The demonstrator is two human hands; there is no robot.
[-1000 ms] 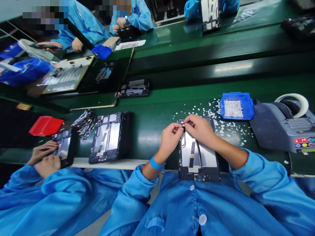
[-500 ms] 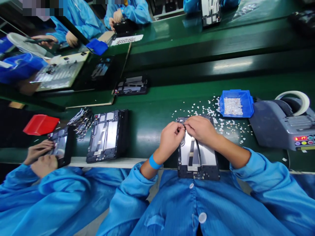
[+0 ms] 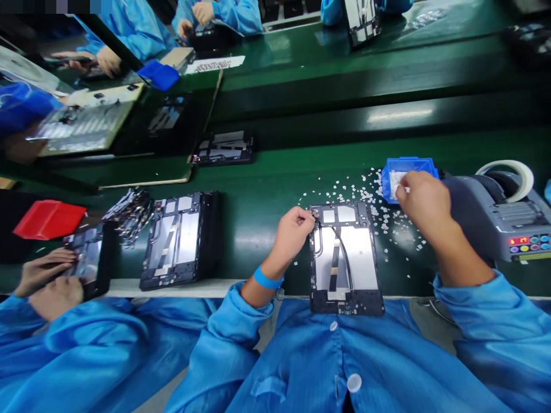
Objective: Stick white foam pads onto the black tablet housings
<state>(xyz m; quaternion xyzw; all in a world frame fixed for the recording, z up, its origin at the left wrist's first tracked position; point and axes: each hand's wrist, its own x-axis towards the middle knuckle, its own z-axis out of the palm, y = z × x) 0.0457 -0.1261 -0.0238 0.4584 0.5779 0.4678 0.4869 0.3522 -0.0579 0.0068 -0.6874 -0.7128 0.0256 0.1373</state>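
An opened tablet (image 3: 365, 264) lies in front of me at the bench edge, its silver inner plate, dark frame and a black cable (image 3: 345, 258) exposed. My left hand (image 3: 293, 229), with a blue wristband, is at the tablet's upper left corner, fingers pinched together; whatever is between them is too small to make out. My right hand (image 3: 424, 201) is over the front of a blue tray (image 3: 390, 189) holding small white pieces (image 3: 396, 180). Its fingers are bent and pressed together there, and their tips partly hide what they touch.
White bits (image 3: 385, 221) lie scattered around the tray. A grey tape dispenser (image 3: 495, 212) stands at the right. Stacked tablets (image 3: 189, 241), a pile of thin strips (image 3: 131, 215) and a red tray (image 3: 49, 218) are at the left, beside a co-worker's hands (image 3: 55, 287).
My right hand has left the tablet's top edge and moved right to the blue tray. The left hand stays pinched at the tablet's upper left corner.
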